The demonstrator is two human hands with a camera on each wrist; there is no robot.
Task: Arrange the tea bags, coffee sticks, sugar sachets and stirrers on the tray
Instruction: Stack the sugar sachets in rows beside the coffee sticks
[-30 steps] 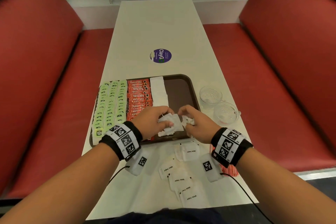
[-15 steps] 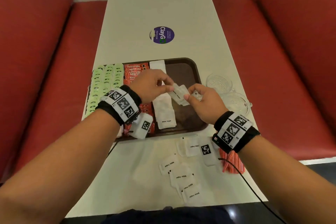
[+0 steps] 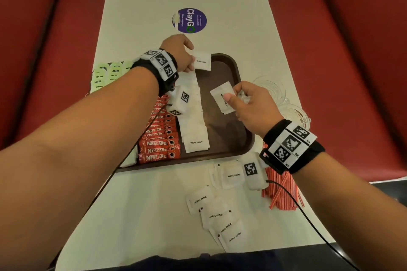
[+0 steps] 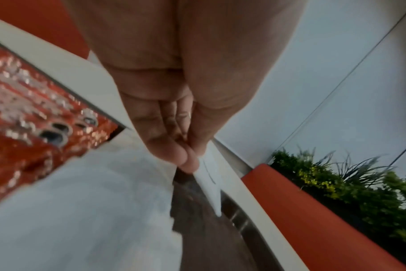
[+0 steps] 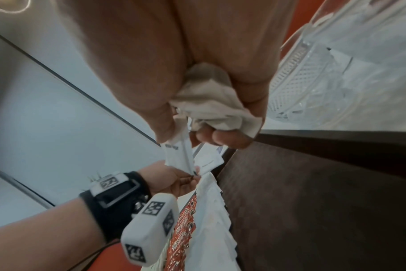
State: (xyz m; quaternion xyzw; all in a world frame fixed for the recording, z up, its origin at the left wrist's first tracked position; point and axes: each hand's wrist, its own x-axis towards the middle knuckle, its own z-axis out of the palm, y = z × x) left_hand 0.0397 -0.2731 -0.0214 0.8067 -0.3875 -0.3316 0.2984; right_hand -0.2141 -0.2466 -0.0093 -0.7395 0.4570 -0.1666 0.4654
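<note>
Since a moment ago our left hand has carried one sugar sachet to the tray's twelve o'clock end, fingers pinching it, extending the white column, while our right hand fingers clamp the next sachets at three o'clock.

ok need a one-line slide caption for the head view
Left hand places a sugar sachet at the tray's far edge; right hand holds more.
</note>
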